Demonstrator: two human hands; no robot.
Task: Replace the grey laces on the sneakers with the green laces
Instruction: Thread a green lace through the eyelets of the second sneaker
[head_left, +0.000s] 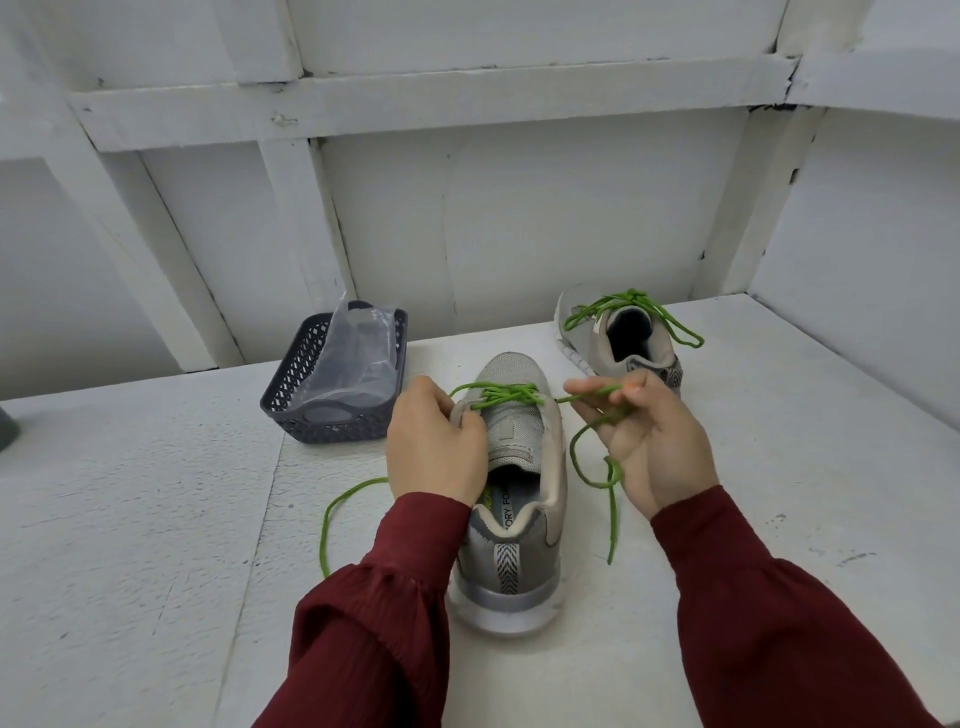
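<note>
Head view, read from the left: a dark lattice basket (332, 384) sits on the white counter (156, 467), well apart from the work, with a clear plastic bag (358, 353) slumped inside it. No grey laces can be made out anywhere; whether they lie in that bag cannot be told.

Next comes the left hand (434, 447), resting on the left flank of the near sneaker (511, 499). Its fingers (470, 423) are curled together against the eyelet edge, and 1 tail of the green lace (498, 397) appears to run under the palm and out in a long loop across the counter, so they are probably closed on it, though the contact itself is hidden.

The near sneaker stands heel toward the camera, with green crossings over the upper part of its tongue.

To its right, the right hand (649, 441) is raised beside the shoe, palm turned inward, thumb and forefinger pinched on the other tail, which is drawn taut from the eyelets; the slack drops in a loop below the wrist.

Farthest right, the second sneaker (621, 338) lies near the back wall, already threaded in green and tied in a bow.

By my reading, 1 shoe is done and this 1 is at its last stage: snugging the lacing. The next move likely calls for equal tension on both tails, then crossing them to tie.
</note>
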